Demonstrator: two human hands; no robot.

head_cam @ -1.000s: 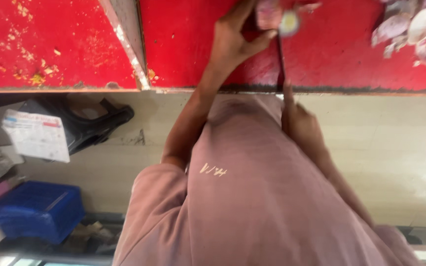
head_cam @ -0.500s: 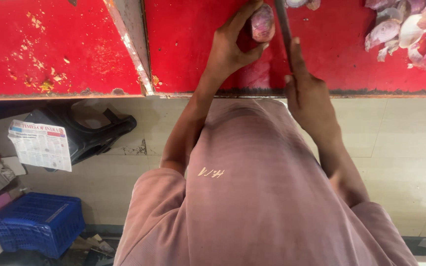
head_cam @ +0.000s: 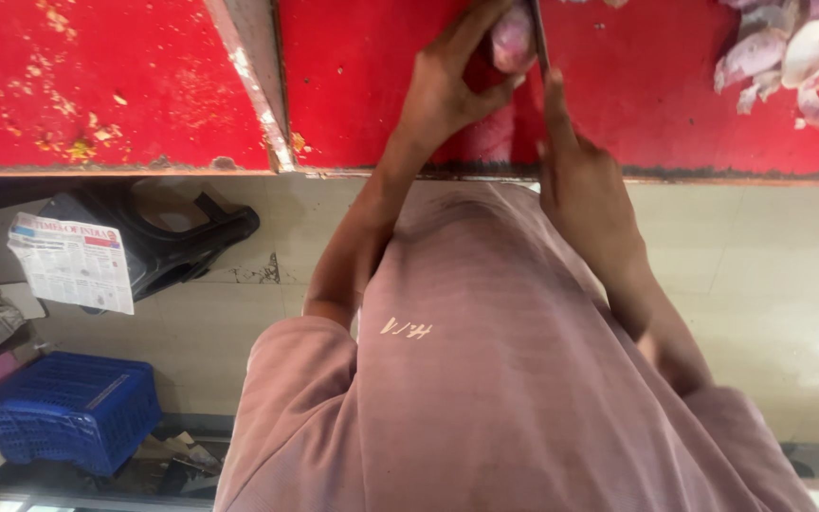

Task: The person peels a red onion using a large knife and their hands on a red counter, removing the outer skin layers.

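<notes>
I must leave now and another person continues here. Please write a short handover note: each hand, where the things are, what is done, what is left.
Left hand: fingers hold a purple onion on the red table.
Right hand: grips a knife, blade beside the onion, touching it or nearly so.
Done: a heap of onion pieces and peels lies at the table's far right.
Left: the held onion still looks mostly whole. Whether the cut has begun cannot be seen.

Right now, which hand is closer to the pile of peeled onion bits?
The right hand. It holds the knife, nearer the onion pile at the far right. The left hand grips an onion farther away.
</notes>
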